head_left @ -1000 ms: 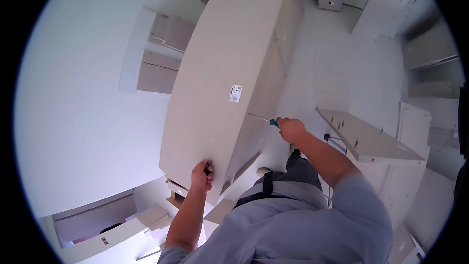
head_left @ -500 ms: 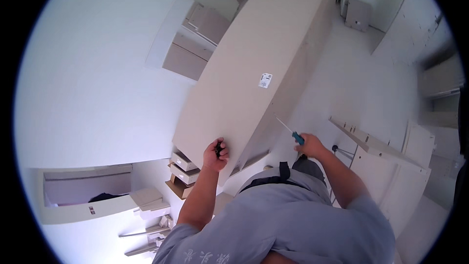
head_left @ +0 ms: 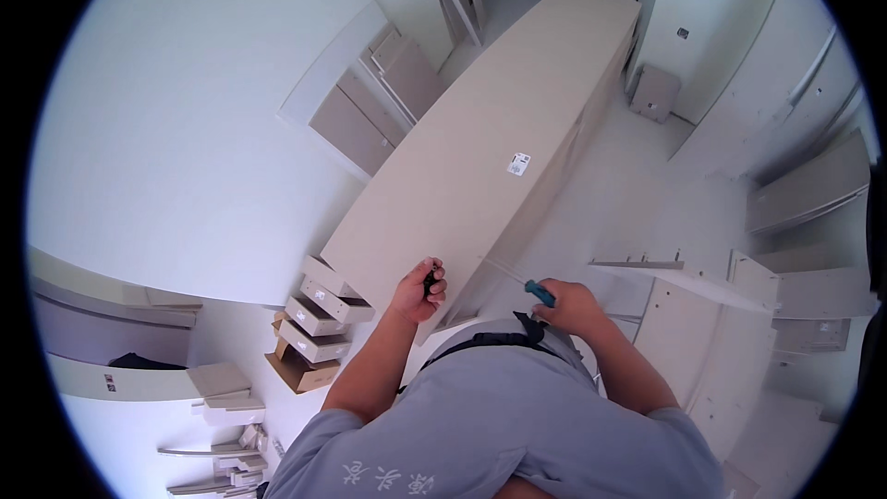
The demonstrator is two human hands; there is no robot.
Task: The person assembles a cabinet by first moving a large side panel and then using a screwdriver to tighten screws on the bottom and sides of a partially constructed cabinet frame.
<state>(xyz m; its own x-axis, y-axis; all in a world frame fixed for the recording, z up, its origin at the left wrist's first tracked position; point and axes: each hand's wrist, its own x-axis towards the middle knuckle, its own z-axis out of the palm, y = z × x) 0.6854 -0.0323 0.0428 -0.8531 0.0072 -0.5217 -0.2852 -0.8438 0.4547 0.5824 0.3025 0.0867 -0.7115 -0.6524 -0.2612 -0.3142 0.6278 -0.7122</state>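
A long beige laminated cabinet panel with a small white sticker runs from the far doorway down to the person. The left hand is closed around a small dark object at the panel's near corner. The right hand grips a teal-handled screwdriver, its thin shaft pointing toward the panel's side edge. Left of the panel, a stack of beige drawer boxes sits on the white floor. To the right lie white furniture boards.

Head fisheye, looking steeply down, close overhead
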